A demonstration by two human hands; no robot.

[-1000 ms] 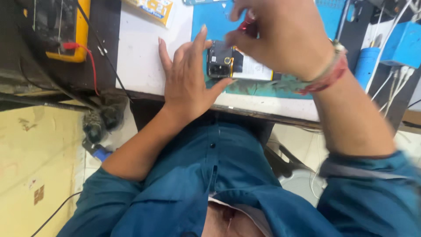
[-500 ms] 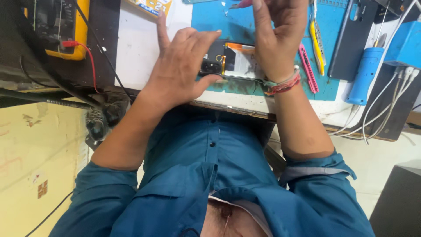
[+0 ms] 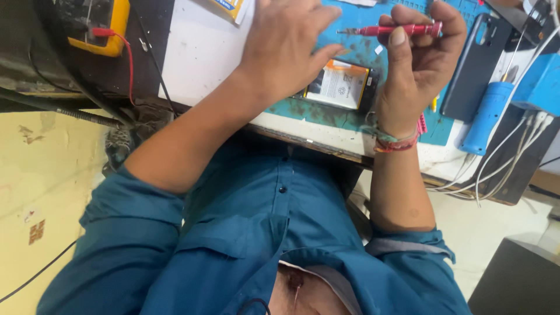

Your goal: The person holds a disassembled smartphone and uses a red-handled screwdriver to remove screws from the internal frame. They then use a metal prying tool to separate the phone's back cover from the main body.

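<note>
Currently, opened phone (image 3: 341,84) lies on the blue mat (image 3: 449,125) near the counter (image 3: 198,52) front edge. Left hand (image 3: 286,49) rests open, pressing it flat. Right hand (image 3: 420,64) grips a red screwdriver (image 3: 396,29), tip above. Step judged: screw work; next needs tip seated precisely.

We noted a white worktop (image 3: 198,52) with a worn, dark front edge. A teal mat (image 3: 350,41) covered its middle. Pale yellow floor (image 3: 35,192) lay below the left corner; even daylight, no hard shadows.
</note>
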